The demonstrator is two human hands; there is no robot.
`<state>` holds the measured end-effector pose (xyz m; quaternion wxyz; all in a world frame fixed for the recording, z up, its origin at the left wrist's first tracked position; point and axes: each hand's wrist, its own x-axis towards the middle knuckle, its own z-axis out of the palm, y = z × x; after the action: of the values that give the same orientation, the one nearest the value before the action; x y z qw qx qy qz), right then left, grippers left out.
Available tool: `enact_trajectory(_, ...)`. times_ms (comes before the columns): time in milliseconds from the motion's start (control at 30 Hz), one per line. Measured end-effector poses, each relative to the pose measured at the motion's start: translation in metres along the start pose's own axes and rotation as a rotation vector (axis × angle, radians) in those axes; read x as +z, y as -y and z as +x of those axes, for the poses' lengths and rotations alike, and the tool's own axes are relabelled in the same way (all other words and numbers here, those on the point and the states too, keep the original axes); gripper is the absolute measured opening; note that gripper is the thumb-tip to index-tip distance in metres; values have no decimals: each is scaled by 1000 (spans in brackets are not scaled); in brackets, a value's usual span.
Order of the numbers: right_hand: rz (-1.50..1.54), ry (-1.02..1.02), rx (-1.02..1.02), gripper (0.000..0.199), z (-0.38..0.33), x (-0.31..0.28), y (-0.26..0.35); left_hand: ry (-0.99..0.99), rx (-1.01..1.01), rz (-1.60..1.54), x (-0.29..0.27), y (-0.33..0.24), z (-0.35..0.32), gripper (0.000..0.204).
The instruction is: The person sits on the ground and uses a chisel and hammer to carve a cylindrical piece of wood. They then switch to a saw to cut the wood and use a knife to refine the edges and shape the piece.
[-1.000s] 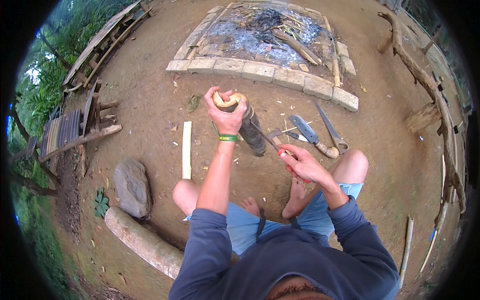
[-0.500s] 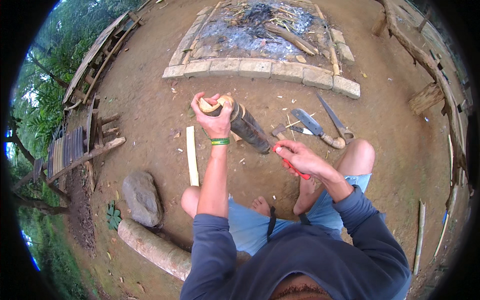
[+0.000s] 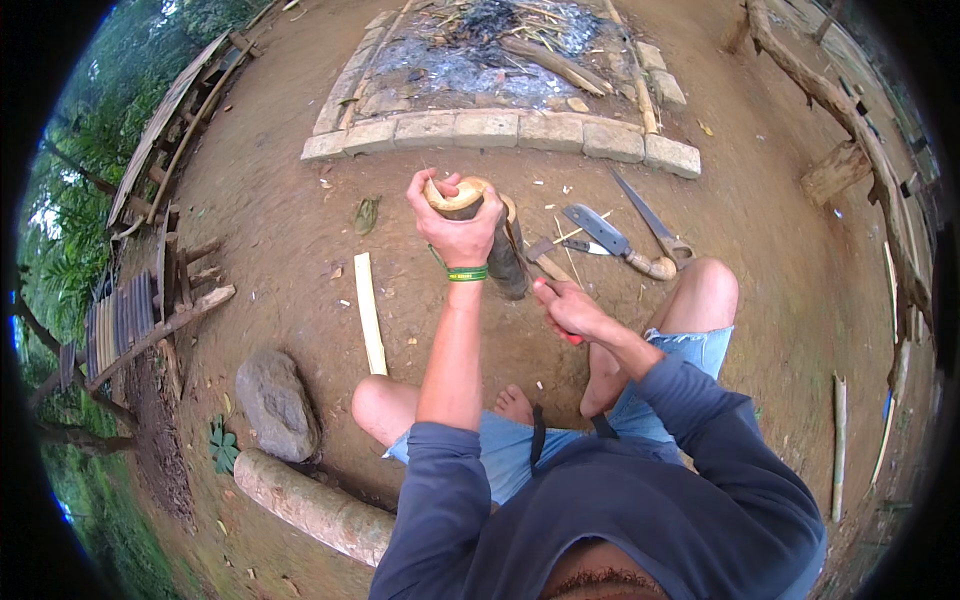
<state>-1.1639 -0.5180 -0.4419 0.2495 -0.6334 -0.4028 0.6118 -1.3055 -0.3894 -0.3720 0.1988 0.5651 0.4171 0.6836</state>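
Observation:
My left hand (image 3: 462, 232) is wrapped round the upper end of a dark bamboo tube (image 3: 508, 268), whose pale cut rim is notched and curved. The tube stands nearly upright in front of me, leaning slightly, its lower end at the ground as far as I can see. Closed round a red-handled knife (image 3: 574, 339), my right hand (image 3: 573, 308) is low beside the tube. The blade lies along the tube's right side and is mostly hard to make out.
To the right on the dirt lie a machete (image 3: 605, 232), a small knife (image 3: 585, 247), a hatchet (image 3: 545, 256) and a handsaw (image 3: 652, 215). A pale bamboo strip (image 3: 369, 315), a grey rock (image 3: 276, 405) and a log (image 3: 310, 505) are at left. Stone blocks (image 3: 486, 129) edge the ash pit ahead.
My left hand has moved right, bringing the tube's top with it, so the tube stands steeper. My right hand stays low at its side with the knife. The whole view has shifted slightly.

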Motion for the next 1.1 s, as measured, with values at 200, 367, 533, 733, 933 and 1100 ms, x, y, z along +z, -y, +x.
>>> enact_trajectory(200,590,104,89,47,22,27,-18,-30,-58,-28,-12,11,9,66)
enact_trajectory(367,-602,-398,-285,33,58,31,-33,-76,-35,36,-12,2,-3,65)
enact_trajectory(533,-200,-195,3,25,81,27,-30,-68,-16,-34,-6,2,-2,64)
enact_trajectory(733,-410,-231,-97,30,101,24,-40,-130,-13,26,-17,9,-2,64)
enact_trajectory(933,-700,-424,20,30,109,21,-58,-201,-35,77,0,-8,-18,69)
enact_trajectory(1100,-662,-439,32,28,123,18,-66,-178,34,205,9,-17,-24,68)
